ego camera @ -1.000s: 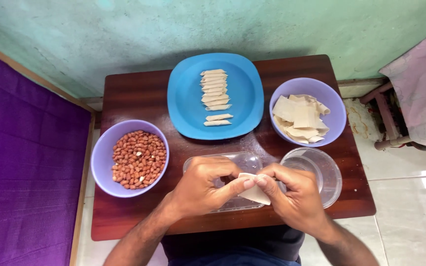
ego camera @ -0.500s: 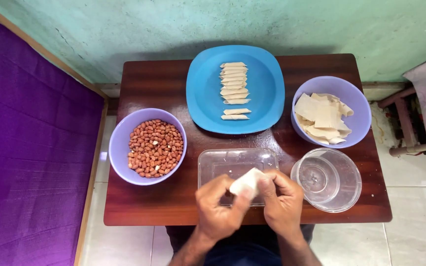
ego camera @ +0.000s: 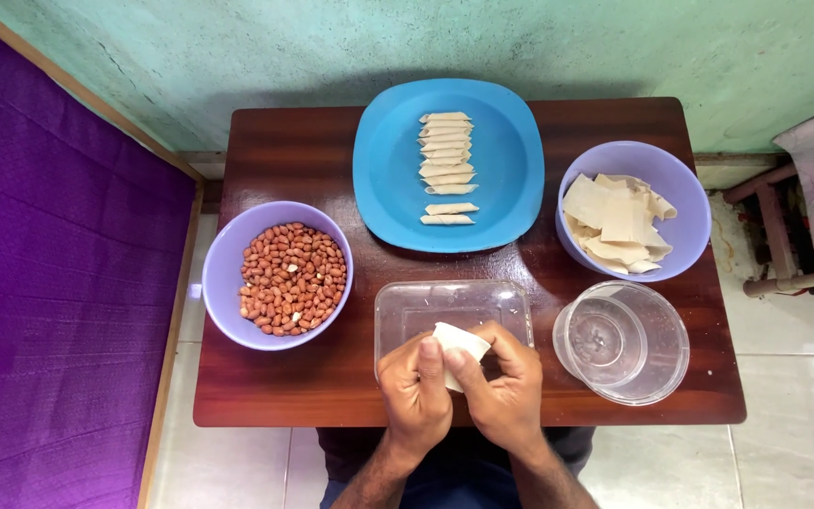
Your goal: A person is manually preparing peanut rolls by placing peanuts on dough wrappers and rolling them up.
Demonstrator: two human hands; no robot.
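Note:
My left hand [ego camera: 415, 396] and my right hand [ego camera: 506, 388] are pressed together over the near edge of a clear rectangular tray [ego camera: 452, 309]. Between their fingers they pinch a pale folded dough sheet [ego camera: 454, 345]. A blue square plate [ego camera: 398, 179] beyond the tray carries a column of several rolled dough pieces [ego camera: 447, 167]. To the right, a lilac bowl [ego camera: 681, 203] holds a heap of flat dough sheets [ego camera: 614, 226]. On the left, another lilac bowl [ego camera: 228, 250] is full of red-skinned peanuts [ego camera: 292, 278].
Everything stands on a small dark wooden table [ego camera: 299, 151]. A clear round bowl [ego camera: 624, 341] sits at its near right corner. A purple cloth [ego camera: 49, 283] lies to the left, a green wall [ego camera: 332, 47] behind, and a wooden frame with fabric [ego camera: 803, 217] to the right.
The view has pulled back and steadied. My hands moved nearer to me, off the middle of the clear tray, and closed more tightly around the dough sheet.

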